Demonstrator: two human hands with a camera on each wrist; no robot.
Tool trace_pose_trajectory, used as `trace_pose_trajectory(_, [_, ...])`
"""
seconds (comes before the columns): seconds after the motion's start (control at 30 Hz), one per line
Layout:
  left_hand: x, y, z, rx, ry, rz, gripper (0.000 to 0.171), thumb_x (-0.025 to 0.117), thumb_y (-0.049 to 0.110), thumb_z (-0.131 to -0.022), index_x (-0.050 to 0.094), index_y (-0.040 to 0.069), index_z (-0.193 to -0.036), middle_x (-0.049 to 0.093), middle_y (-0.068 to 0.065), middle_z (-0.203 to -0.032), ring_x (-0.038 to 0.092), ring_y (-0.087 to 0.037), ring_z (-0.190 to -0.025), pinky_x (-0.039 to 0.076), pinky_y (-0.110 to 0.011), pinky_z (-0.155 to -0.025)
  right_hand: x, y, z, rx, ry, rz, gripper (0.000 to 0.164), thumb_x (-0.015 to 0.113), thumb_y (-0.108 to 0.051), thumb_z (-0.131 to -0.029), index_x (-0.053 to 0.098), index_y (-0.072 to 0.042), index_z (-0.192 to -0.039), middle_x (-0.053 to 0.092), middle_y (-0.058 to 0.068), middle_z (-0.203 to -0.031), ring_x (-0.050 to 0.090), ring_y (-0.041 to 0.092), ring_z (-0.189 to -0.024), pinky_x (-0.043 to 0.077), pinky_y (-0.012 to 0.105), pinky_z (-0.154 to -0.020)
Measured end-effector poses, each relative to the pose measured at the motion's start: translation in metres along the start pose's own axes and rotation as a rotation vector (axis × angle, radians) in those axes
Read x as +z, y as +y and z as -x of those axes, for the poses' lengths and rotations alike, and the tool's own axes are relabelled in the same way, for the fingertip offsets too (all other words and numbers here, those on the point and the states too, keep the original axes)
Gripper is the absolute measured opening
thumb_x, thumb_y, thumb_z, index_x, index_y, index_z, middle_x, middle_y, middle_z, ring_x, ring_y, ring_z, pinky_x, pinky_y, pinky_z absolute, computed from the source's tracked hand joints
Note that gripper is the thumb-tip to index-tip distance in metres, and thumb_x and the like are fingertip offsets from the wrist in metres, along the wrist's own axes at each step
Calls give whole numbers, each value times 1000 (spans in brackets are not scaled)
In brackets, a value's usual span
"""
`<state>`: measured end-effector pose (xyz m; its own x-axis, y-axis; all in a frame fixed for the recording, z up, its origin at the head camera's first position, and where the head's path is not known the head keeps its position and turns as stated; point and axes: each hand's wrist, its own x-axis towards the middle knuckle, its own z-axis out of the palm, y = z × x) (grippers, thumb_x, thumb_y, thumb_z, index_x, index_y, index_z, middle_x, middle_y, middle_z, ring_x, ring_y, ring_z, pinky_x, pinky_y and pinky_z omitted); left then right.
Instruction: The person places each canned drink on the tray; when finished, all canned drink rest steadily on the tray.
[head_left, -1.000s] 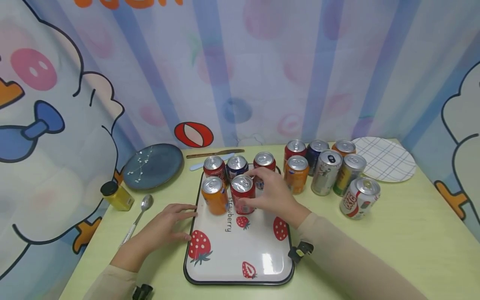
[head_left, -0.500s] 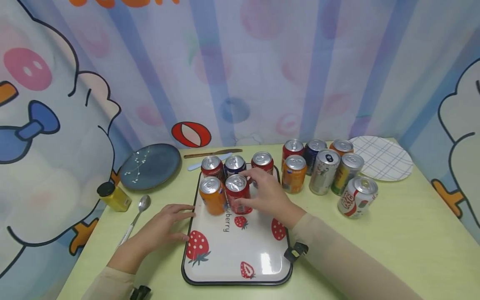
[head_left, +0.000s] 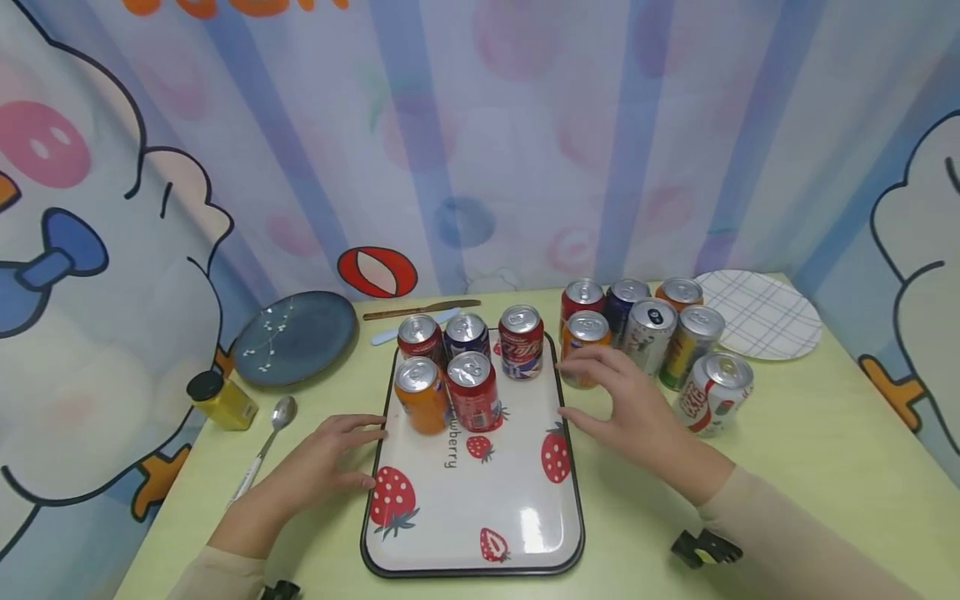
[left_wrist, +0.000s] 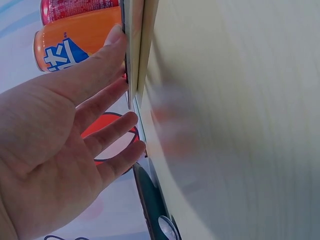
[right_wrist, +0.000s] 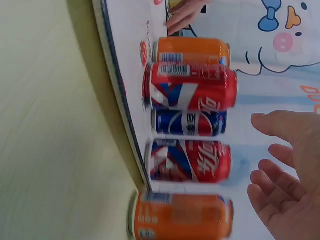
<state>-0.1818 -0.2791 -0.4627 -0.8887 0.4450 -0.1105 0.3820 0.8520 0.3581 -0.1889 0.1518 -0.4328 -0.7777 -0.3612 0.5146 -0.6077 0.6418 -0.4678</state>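
The left hand reaches with fingers apart, its thumb tip right at the edge of the tray. Behind the thumb are an orange can with blue-and-white lettering and, beside it, a red can. A dark plate and spoon show near the pale desk

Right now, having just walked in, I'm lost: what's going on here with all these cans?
A person has both hands at a strawberry-print tray. The left hand is at its left edge; the right hand, by the right edge, holds nothing. On the tray stand an orange can, a blue Pepsi can and three red cans. Seven more cans stand on the table to the right.
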Motion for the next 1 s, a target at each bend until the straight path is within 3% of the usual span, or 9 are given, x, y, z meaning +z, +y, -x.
trace_pose_trajectory(0.1, [-2,0,1,-1,-1,6,64,89,26,-80,67,13,-139,54,-12,-153,45,-41,-142,42,-61,-117,-19,9,12,-37,47,43,52,92,-16,-76,71,-10,-123,65,7,-129,62,27,-120,57,40,-100])
trace_pose_trajectory(0.23, [-4,1,2,-8,-6,11,64,89,25,-81,66,13,-140,53,-11,-154,45,-41,-143,41,-61,-117,-45,23,24,-64,100,74,54,94,-9,-71,72,-7,-120,67,9,-126,61,28,-118,43,15,-107])
trace_pose_trajectory(0.3, [-5,1,3,-9,-9,11,65,88,25,-81,66,13,-140,53,-12,-154,44,-42,-143,41,-62,-117,-58,30,29,-58,120,92,55,94,-7,-69,73,-7,-119,67,9,-125,61,29,-117,37,7,-104])
trace_pose_trajectory(0.37, [-5,0,3,-15,-14,11,65,88,25,-81,65,13,-141,52,-11,-155,44,-41,-144,41,-62,-118,-68,37,35,-32,131,127,56,94,-6,-67,73,-8,-119,67,9,-126,60,29,-117,40,9,-97])
trace_pose_trajectory(0.6, [-4,0,3,-2,-3,22,64,89,24,-81,66,13,-140,54,-12,-153,46,-41,-142,42,-62,-116,-93,68,57,109,134,185,63,96,-4,-64,71,-6,-121,63,14,-129,54,36,-122,44,44,-92])
trace_pose_trajectory(0.77, [-2,1,2,-11,-13,25,65,89,24,-81,65,14,-141,53,-11,-154,45,-41,-143,41,-62,-117,-101,87,70,220,121,168,72,99,-11,-62,68,-5,-126,61,18,-130,55,36,-116,44,28,-85])
trace_pose_trajectory(0.9, [-1,0,2,-26,-16,9,65,89,25,-80,65,15,-141,52,-10,-155,45,-39,-144,41,-61,-117,-102,96,77,318,95,131,75,98,-22,-68,65,-9,-133,62,17,-132,57,32,-109,40,12,-79])
trace_pose_trajectory(0.97, [-1,0,1,-25,-15,2,65,89,25,-80,66,15,-140,53,-9,-154,45,-39,-144,41,-60,-118,-101,99,80,366,77,119,75,97,-26,-71,64,-12,-137,63,14,-133,59,30,-106,41,9,-79])
trace_pose_trajectory(1.0, [-1,0,1,-26,-14,1,65,89,25,-80,66,15,-140,53,-9,-154,45,-39,-144,41,-60,-118,-101,100,81,383,67,117,76,96,-28,-72,63,-13,-139,63,14,-133,61,30,-106,46,13,-80])
